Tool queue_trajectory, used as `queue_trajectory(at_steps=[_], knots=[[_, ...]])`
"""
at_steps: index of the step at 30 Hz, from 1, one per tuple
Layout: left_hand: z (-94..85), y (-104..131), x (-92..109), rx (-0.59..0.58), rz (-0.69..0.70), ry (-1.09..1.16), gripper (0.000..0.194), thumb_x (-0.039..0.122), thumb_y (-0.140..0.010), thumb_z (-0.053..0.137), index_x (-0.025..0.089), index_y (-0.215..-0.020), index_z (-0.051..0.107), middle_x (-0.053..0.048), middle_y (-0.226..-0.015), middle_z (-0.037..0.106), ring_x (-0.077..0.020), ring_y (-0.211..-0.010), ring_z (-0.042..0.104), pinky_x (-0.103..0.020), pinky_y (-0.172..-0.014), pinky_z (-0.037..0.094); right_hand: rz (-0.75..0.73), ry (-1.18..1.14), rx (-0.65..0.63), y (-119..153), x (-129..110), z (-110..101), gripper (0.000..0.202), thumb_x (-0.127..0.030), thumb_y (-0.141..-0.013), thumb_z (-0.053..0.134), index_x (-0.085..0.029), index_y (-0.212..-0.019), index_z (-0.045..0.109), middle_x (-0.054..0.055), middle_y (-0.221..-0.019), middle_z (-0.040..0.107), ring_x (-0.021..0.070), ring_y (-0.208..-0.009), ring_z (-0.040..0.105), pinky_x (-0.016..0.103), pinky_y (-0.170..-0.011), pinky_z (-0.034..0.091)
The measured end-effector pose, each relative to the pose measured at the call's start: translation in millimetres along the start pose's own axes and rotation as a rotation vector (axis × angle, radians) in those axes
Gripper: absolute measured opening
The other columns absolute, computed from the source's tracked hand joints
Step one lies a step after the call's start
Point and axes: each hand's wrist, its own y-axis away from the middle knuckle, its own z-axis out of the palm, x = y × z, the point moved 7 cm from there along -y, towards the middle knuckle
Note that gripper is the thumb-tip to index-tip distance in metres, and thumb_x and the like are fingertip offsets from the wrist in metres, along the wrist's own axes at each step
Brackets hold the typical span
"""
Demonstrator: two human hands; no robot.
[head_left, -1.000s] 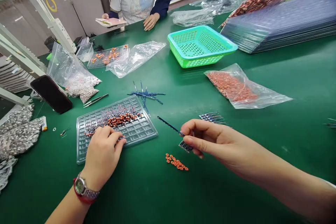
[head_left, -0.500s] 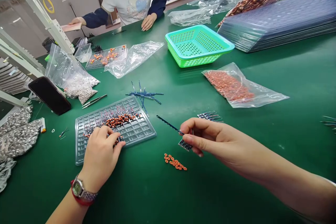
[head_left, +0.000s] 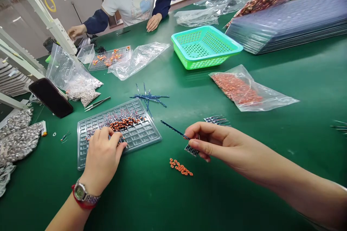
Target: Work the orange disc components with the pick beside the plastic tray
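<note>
My left hand [head_left: 104,155] is over the near part of a clear plastic tray [head_left: 146,133], its fingers bent together among small orange-and-black wired parts [head_left: 126,123]; what they pinch is hidden. Between thumb and fingers, my right hand [head_left: 214,142] grips a thin dark blue strip [head_left: 173,127] pointing up-left, and a small dark board [head_left: 191,150] shows just under the fingertips. Small orange rings [head_left: 181,167] lie on the green table below that hand. More blue strips [head_left: 149,97] are piled beyond the tray.
A green basket [head_left: 207,48] stands at the back, with a bag of orange rings [head_left: 238,88] nearer. Tweezers [head_left: 97,104] and a phone [head_left: 51,97] are left of centre. Stacked trays [head_left: 287,25] lie back right. Another person's hand [head_left: 154,22] rests on the far edge.
My left hand has shifted slightly left and down over the tray. My right hand is nearly still. Across the table, the other person's arm has drawn down, and the pale flat item no longer shows.
</note>
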Motion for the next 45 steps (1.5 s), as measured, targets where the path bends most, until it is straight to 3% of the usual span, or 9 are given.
queue_trajectory(at_steps=[10,15,17,22,25,31,38,45], knots=[[2.3,0,1,-0.06,0.009,0.075,0.012,0.023,-0.09,0.054,0.021,-0.092,0.066,-0.005,-0.092,0.053,-0.021,-0.085,0.046,-0.04,-0.077,0.044,-0.003,0.047,0.013,-1,0,-1,0.041,-0.06,-0.073,0.075,-0.02,-0.081,0.066,0.0,-0.069,0.06,0.0136,-0.06,0.053,0.025,-0.053,0.047],[0.0,1,1,-0.076,0.011,0.123,0.01,0.024,-0.089,0.056,0.02,-0.087,0.065,-0.005,-0.094,0.053,-0.0212,-0.088,0.048,-0.041,-0.081,0.045,-0.036,0.225,0.011,-3,-2,1,0.044,-0.064,-0.076,0.067,-0.02,-0.076,0.063,0.001,-0.066,0.06,0.0155,-0.058,0.054,0.027,-0.053,0.047],[-0.2,1,0,-0.076,0.004,0.137,0.01,0.025,-0.089,0.057,0.02,-0.086,0.065,-0.005,-0.094,0.053,-0.0214,-0.089,0.048,-0.042,-0.081,0.046,-0.076,0.377,0.032,-3,-1,0,0.039,-0.06,-0.081,0.062,-0.021,-0.075,0.062,0.002,-0.066,0.062,0.0179,-0.06,0.056,0.03,-0.054,0.047],[3.0,1,-2,-0.095,0.011,0.205,0.012,0.022,-0.09,0.054,0.019,-0.087,0.065,-0.005,-0.093,0.055,-0.0194,-0.088,0.052,-0.039,-0.08,0.049,-0.245,0.737,0.072,-1,-2,3,0.018,-0.033,-0.087,0.054,-0.024,-0.073,0.059,0.005,-0.075,0.064,0.0211,-0.066,0.059,0.034,-0.059,0.047],[4.1,1,-3,-0.095,0.016,0.249,0.013,0.021,-0.091,0.052,0.019,-0.089,0.066,-0.005,-0.096,0.057,-0.0188,-0.091,0.054,-0.037,-0.082,0.05,-0.278,0.805,0.044,-2,-1,5,0.014,-0.026,-0.086,0.052,-0.024,-0.075,0.059,0.005,-0.077,0.064,0.0207,-0.067,0.06,0.034,-0.06,0.048],[5.6,0,-7,-0.095,0.032,0.317,0.016,0.024,-0.091,0.053,0.02,-0.091,0.068,-0.005,-0.1,0.061,-0.019,-0.094,0.059,-0.036,-0.083,0.052,-0.225,0.823,0.005,-3,5,0,0.013,-0.027,-0.088,0.053,-0.024,-0.077,0.059,0.003,-0.077,0.064,0.0198,-0.068,0.061,0.032,-0.061,0.048],[-4.8,3,-7,0.048,0.076,0.286,0.014,0.026,-0.091,0.056,0.021,-0.093,0.069,-0.003,-0.101,0.067,-0.0185,-0.097,0.06,-0.035,-0.088,0.05,-0.241,0.831,-0.04,0,3,10,0.018,-0.027,-0.091,0.049,-0.024,-0.076,0.057,0.004,-0.077,0.063,0.0189,-0.067,0.059,0.031,-0.059,0.046],[-21.9,3,6,0.18,0.141,0.316,0.007,0.02,-0.089,0.059,0.02,-0.09,0.066,-0.002,-0.09,0.065,-0.016,-0.087,0.059,-0.032,-0.08,0.049,-0.212,0.827,-0.055,3,2,20,0.02,-0.025,-0.091,0.045,-0.023,-0.072,0.05,0.001,-0.068,0.057,0.0157,-0.058,0.052,0.027,-0.053,0.042]])
